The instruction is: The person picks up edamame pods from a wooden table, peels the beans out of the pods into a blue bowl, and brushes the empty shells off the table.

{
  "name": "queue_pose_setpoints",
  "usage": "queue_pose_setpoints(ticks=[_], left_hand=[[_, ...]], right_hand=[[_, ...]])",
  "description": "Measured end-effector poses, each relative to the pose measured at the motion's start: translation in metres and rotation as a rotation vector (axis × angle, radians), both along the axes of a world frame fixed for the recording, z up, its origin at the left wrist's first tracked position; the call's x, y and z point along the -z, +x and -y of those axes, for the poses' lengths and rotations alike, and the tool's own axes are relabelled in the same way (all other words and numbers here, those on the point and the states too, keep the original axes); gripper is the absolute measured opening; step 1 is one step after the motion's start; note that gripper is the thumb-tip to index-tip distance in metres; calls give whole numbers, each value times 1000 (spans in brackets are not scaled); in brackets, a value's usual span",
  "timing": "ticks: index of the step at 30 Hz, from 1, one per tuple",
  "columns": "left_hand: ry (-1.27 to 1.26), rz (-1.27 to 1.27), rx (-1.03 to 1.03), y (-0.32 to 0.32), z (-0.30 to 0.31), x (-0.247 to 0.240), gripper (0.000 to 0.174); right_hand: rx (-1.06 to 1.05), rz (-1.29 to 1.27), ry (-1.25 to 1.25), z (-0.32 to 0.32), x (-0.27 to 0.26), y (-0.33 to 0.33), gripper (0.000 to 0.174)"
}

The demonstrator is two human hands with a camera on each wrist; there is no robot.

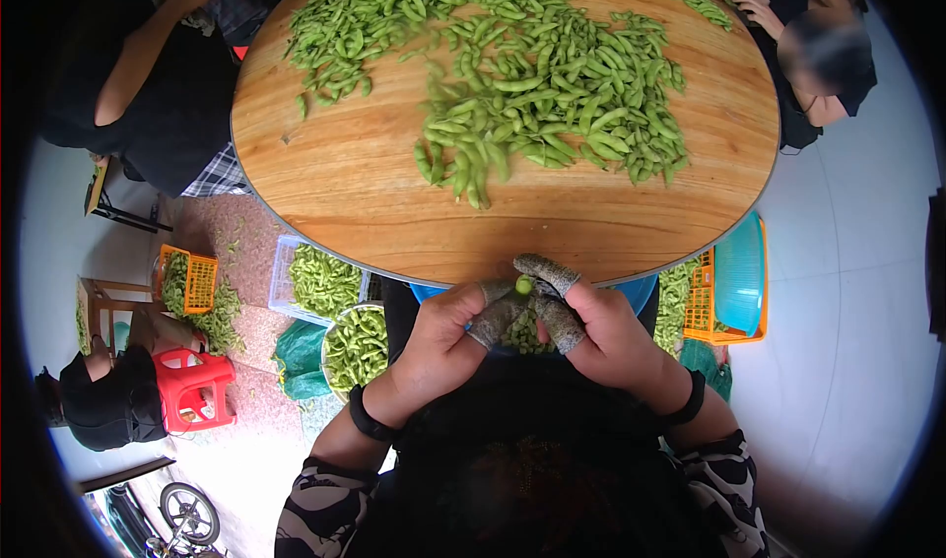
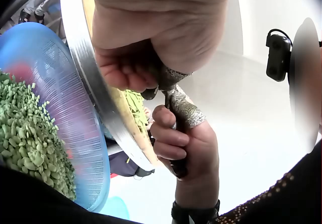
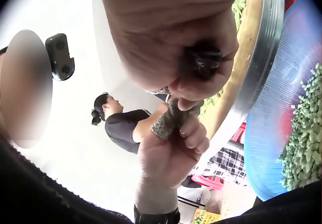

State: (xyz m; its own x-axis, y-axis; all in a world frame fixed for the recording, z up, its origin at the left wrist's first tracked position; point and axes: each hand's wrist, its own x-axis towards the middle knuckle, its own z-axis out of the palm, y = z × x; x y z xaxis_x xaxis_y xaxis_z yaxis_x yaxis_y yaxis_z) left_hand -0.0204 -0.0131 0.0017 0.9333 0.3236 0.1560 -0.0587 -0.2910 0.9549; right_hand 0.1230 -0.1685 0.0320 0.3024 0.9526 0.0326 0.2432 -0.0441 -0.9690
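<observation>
Both hands meet just beyond the table's near edge, with grey sleeves on thumbs and forefingers. My left hand (image 1: 443,336) pinches a green soybean pod (image 1: 524,285), of which only a small round part shows between the fingertips. Fingers of my right hand (image 1: 613,333) curl round a slim dark-handled tool (image 2: 178,167), whose thin end points toward the left hand's fingertips; its kind cannot be made out. In the right wrist view the dark handle end (image 3: 204,62) shows in the palm. Below the hands stands a blue mesh basket (image 2: 75,116) holding shelled green beans (image 2: 32,151).
A round wooden table (image 1: 345,194) bears a big heap of soybean pods (image 1: 552,85). Left stand a white basket (image 1: 284,272) and a bowl of pods (image 1: 355,351); right, an orange crate (image 1: 700,302) with a teal basket (image 1: 741,277). Other people sit around; a red stool (image 1: 192,386) stands left.
</observation>
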Motion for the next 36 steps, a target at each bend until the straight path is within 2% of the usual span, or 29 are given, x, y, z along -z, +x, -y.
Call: queue_pose_setpoints(ticks=[4, 10, 12, 13, 14, 15, 16, 17, 18, 19, 21, 22, 24, 25, 27, 32, 34, 36], left_hand=[[-26, -13, -21, -1, -1, -1, 27], [82, -8, -89, 1, 2, -7, 25], [514, 55, -137, 3, 2, -8, 24], [514, 55, -135, 3, 2, -8, 24], [648, 61, -138, 4, 3, -8, 26], [782, 67, -140, 4, 3, -7, 27], [783, 69, -138, 4, 2, -5, 27], [656, 69, -122, 4, -1, -1, 24], [528, 65, -106, 4, -3, 2, 20], [528, 63, -103, 4, -1, 1, 20], [-668, -130, -63, 1, 6, 0, 10], [-668, -131, -64, -1, 6, 3, 10], [-1200, -84, 130, -5, 4, 15, 15], [-1200, -84, 131, -4, 5, 17, 15], [-1425, -2, 287, -1, 8, 22, 24], [-1415, 19, 307, 0, 10, 28, 28], [-1395, 5, 281, 1, 10, 27, 29], [-1410, 40, 362, 1, 10, 22, 31]], right_hand=[[12, -81, -28, 1, 3, -1, 50], [-33, -166, -132, 0, -4, 5, 50], [-29, -132, -120, -2, -3, 6, 49], [-27, -97, -108, -3, -2, 6, 47], [-25, -98, -109, -4, 0, 7, 47], [-21, -202, -159, -5, 3, 7, 44], [-17, -306, -208, -6, 4, 9, 41], [-13, -304, -205, -7, 5, 11, 41], [-23, -700, -258, -8, 5, 12, 37], [-35, -1097, -308, -8, 6, 12, 34], [-69, -1161, -269, -6, 6, 8, 30], [-104, -1223, -230, -5, 6, 6, 27], [-128, -1259, -223, -4, 8, 7, 25], [-150, -1295, -215, -3, 9, 6, 25], [-138, -1311, -219, -2, 7, 3, 25], [-100, -1295, -238, -1, -1, 1, 25], [5, -1073, -245, 0, 2, -1, 26], [17, -982, -217, 0, -2, -4, 28]])
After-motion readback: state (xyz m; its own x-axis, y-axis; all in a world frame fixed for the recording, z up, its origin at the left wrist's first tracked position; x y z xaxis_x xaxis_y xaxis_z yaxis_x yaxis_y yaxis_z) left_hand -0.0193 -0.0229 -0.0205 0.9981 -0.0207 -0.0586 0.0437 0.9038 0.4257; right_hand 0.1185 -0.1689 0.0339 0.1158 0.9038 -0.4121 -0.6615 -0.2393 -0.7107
